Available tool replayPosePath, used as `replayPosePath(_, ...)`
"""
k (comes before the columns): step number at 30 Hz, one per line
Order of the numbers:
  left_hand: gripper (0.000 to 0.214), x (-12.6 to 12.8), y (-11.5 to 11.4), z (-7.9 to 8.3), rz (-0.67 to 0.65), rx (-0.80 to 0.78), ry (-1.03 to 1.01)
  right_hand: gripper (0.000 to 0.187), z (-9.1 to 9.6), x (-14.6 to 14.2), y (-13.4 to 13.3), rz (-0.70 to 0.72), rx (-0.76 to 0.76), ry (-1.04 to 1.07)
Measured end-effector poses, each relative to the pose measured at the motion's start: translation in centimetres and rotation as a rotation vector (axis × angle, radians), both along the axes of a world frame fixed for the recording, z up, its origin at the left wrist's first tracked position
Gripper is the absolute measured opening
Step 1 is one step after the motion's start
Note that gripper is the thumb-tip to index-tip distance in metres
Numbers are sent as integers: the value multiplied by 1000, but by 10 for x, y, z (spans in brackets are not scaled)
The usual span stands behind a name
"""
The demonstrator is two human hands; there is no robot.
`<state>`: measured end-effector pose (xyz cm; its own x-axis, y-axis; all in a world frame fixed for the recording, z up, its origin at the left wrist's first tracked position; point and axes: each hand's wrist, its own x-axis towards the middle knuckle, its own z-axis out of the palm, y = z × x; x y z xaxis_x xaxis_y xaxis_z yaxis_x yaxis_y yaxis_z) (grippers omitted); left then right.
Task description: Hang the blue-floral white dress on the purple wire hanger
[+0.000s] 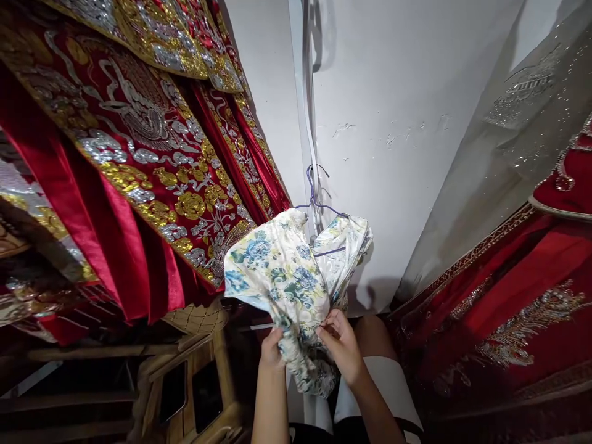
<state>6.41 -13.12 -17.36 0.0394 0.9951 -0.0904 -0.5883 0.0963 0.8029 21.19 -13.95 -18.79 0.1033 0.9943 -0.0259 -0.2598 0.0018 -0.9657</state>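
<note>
A white blouse with blue and green flowers (296,271) hangs in front of me on a thin purple hanger (313,200). The hanger's hook is at a pale vertical strip on the wall, and its lower bar shows through the open neckline. At the blouse's gathered lower left side, my left hand (272,348) is closed on the fabric. My right hand (341,344) pinches the front between thumb and fingers, near the bottom of the neckline. Below both hands the cloth bunches and hangs over my lap.
Red garments with gold and silver embroidery (185,179) hang at the left. A sheer beaded white garment (531,105) and a red beaded one (518,308) hang at the right. A carved wooden vehicle (198,382) stands low at the left. Behind the blouse is a white wall (383,92).
</note>
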Motion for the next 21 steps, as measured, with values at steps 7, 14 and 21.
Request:
replayPosePath(7, 81, 28, 4, 10, 208, -130, -70, 36, 1, 11, -1, 25, 91, -118)
replayPosePath(14, 61, 11, 8, 15, 334, -140, 117, 37, 15, 34, -2, -227, 199, -193)
replayPosePath(21, 43, 15, 14, -2, 937, 264, 420, 30, 9, 49, 0, -197, 273, -236)
